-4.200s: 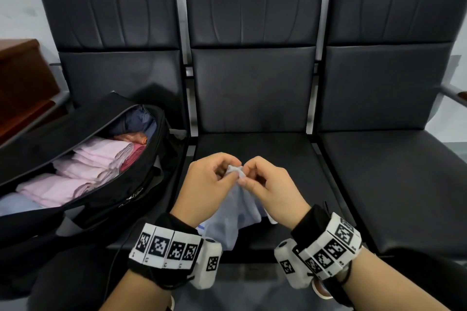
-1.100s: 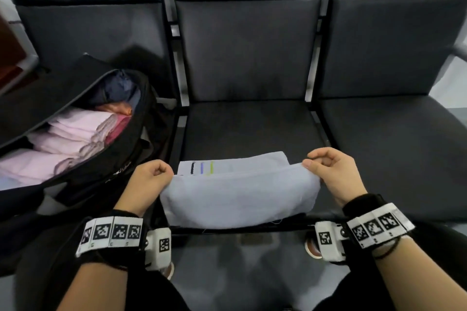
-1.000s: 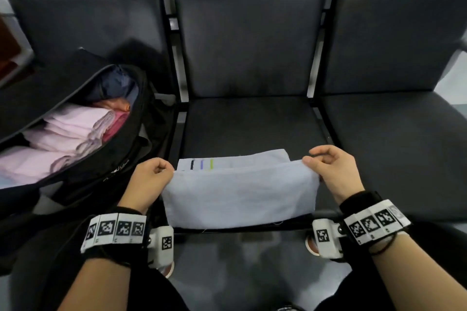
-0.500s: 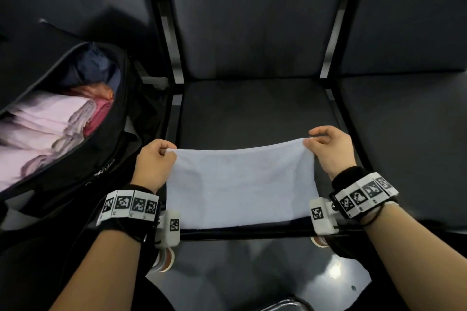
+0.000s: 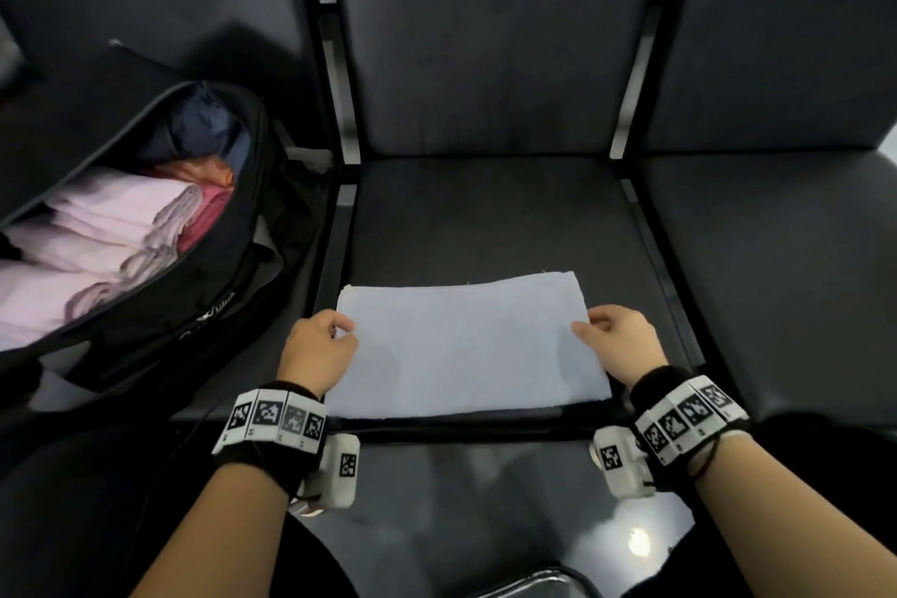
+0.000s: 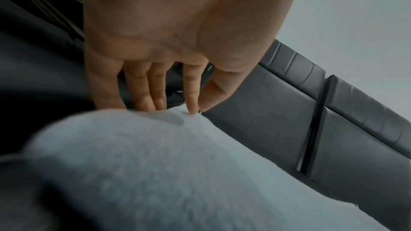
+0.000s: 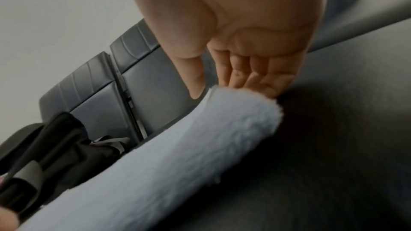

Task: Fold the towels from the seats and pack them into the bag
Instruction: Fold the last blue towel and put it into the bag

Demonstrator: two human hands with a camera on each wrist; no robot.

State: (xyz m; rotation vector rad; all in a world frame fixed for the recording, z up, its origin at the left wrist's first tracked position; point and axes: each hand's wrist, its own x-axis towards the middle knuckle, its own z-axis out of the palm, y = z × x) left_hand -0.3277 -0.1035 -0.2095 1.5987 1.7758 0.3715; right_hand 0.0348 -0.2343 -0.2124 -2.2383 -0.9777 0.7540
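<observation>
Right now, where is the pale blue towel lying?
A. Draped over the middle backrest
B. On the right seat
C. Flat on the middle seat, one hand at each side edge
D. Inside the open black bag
C: the pale blue towel lies flat on the middle seat, with the left hand and right hand at its side edges.

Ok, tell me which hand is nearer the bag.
Left. The left hand rests on the towel's left edge, right beside the bag; the right hand is at the towel's far edge.
</observation>
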